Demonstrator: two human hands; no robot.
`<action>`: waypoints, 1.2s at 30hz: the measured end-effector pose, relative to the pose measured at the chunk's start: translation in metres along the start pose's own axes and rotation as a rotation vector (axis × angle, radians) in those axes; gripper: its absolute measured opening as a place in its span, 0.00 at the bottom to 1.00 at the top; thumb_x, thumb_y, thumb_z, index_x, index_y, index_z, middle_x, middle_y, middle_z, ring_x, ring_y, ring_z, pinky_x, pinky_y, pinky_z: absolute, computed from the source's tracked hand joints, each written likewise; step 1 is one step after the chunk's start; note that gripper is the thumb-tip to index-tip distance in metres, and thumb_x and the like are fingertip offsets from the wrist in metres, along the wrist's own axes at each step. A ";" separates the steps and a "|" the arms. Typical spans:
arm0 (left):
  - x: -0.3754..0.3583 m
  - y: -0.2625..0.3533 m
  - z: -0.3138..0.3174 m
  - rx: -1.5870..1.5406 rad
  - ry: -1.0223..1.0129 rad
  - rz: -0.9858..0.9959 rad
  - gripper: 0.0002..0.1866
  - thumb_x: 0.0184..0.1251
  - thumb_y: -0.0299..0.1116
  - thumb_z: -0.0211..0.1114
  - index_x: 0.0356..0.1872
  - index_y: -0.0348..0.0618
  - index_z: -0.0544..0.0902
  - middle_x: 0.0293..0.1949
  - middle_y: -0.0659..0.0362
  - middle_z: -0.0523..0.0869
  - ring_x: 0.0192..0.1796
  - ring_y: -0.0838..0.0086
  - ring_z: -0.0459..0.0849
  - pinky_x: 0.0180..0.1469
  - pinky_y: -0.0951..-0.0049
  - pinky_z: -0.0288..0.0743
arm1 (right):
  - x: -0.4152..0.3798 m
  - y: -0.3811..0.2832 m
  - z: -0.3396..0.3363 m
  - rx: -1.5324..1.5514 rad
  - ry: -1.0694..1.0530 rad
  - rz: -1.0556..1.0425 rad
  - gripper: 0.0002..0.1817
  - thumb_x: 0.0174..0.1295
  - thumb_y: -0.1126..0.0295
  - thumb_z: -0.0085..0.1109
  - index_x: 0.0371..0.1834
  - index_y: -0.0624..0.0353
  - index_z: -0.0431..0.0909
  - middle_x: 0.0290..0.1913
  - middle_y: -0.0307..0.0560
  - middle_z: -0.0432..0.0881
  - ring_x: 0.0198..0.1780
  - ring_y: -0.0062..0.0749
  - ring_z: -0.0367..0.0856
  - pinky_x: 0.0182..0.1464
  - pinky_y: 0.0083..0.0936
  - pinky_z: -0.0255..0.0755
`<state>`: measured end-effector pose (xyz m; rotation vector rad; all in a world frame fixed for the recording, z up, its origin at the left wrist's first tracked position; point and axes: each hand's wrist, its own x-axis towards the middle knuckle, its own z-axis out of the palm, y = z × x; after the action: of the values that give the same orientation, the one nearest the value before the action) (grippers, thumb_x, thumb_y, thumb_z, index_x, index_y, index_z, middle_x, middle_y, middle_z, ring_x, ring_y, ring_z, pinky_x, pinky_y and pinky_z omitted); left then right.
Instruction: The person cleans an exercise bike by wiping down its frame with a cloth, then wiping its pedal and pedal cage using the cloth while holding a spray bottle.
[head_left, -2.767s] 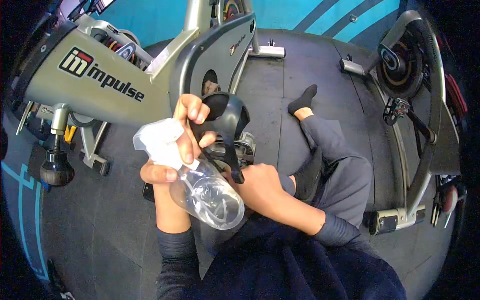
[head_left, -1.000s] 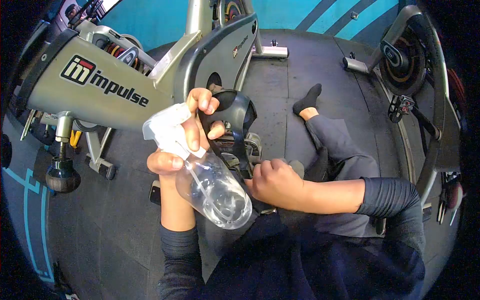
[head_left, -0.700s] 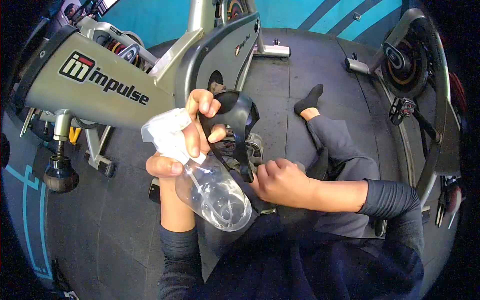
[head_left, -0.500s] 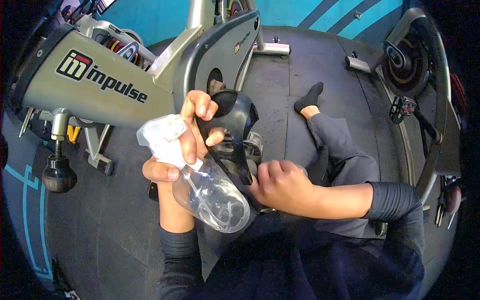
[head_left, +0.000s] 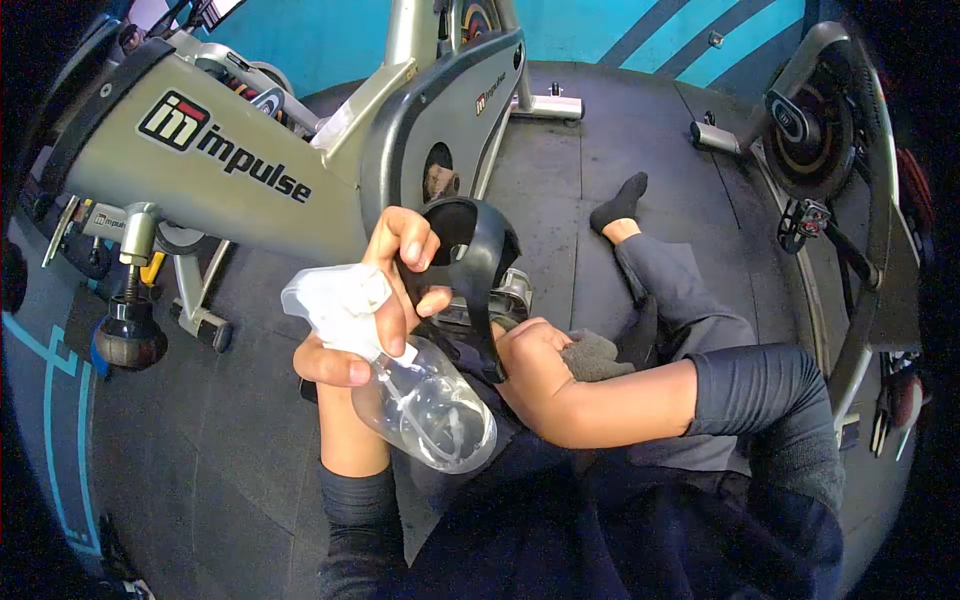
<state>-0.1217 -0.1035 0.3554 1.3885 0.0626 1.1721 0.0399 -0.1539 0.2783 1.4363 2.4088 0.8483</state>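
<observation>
My left hand [head_left: 398, 290] is wrapped round a clear spray bottle [head_left: 440, 410] with a white spray head [head_left: 335, 300], which tilts down to the right. The upper fingers of that hand also curl against the edge of a black pedal toe cage [head_left: 490, 270]. Behind the cage, part of the metal pedal [head_left: 516, 292] shows. My right hand [head_left: 530, 375] is closed at the lower end of the cage, partly behind it. From this fist a grey cloth [head_left: 595, 357] sticks out to the right. The fingertips of the right hand are hidden.
A grey exercise bike [head_left: 260, 150] stands directly ahead and to the left, with a black knob [head_left: 130, 335] hanging under its frame. Another bike [head_left: 815, 140] is on the right. My leg [head_left: 680, 290] stretches over the dark rubber floor [head_left: 545, 160] between them.
My right hand has turned and shifted slightly left and inward behind the toe cage, and the grey cloth now shows. My left hand keeps hold of the bottle, barely moved.
</observation>
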 end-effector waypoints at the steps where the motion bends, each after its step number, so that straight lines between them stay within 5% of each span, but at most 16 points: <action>1: -0.001 0.001 0.000 0.012 0.012 -0.010 0.16 0.13 0.43 0.64 0.09 0.46 0.76 0.44 0.54 0.59 0.50 0.65 0.58 0.41 0.71 0.64 | -0.002 0.003 -0.003 -0.070 -0.037 -0.116 0.14 0.56 0.61 0.50 0.28 0.61 0.80 0.23 0.45 0.75 0.26 0.35 0.74 0.22 0.32 0.61; 5: -0.001 0.001 0.003 -0.004 0.040 -0.007 0.17 0.13 0.43 0.64 0.10 0.41 0.77 0.43 0.52 0.61 0.49 0.64 0.58 0.41 0.72 0.64 | -0.006 0.021 -0.018 -0.090 0.072 -0.294 0.12 0.54 0.61 0.52 0.25 0.54 0.81 0.24 0.39 0.73 0.26 0.29 0.70 0.23 0.27 0.54; 18: 0.000 -0.002 0.004 -0.059 0.030 0.051 0.18 0.18 0.44 0.66 0.10 0.39 0.75 0.43 0.50 0.61 0.49 0.64 0.58 0.40 0.71 0.63 | -0.005 0.039 0.005 0.131 0.470 -0.329 0.13 0.44 0.57 0.58 0.15 0.54 0.79 0.21 0.37 0.75 0.26 0.30 0.72 0.25 0.25 0.60; 28: 0.004 -0.006 -0.002 -0.060 -0.023 0.045 0.17 0.17 0.43 0.67 0.11 0.43 0.77 0.44 0.52 0.59 0.50 0.65 0.57 0.41 0.71 0.62 | -0.017 0.040 0.005 0.144 0.608 -0.327 0.19 0.53 0.56 0.59 0.10 0.55 0.74 0.16 0.37 0.67 0.22 0.28 0.67 0.21 0.25 0.54; 36: 0.004 -0.003 0.001 -0.044 0.008 0.032 0.17 0.17 0.44 0.68 0.11 0.45 0.77 0.44 0.53 0.59 0.49 0.66 0.57 0.42 0.71 0.62 | -0.015 0.021 -0.005 -0.088 0.260 -0.113 0.09 0.56 0.62 0.53 0.23 0.54 0.74 0.17 0.38 0.71 0.20 0.27 0.69 0.20 0.25 0.57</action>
<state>-0.1167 -0.1005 0.3556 1.3504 0.0198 1.1987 0.0608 -0.1608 0.2925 1.2109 2.5706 1.1606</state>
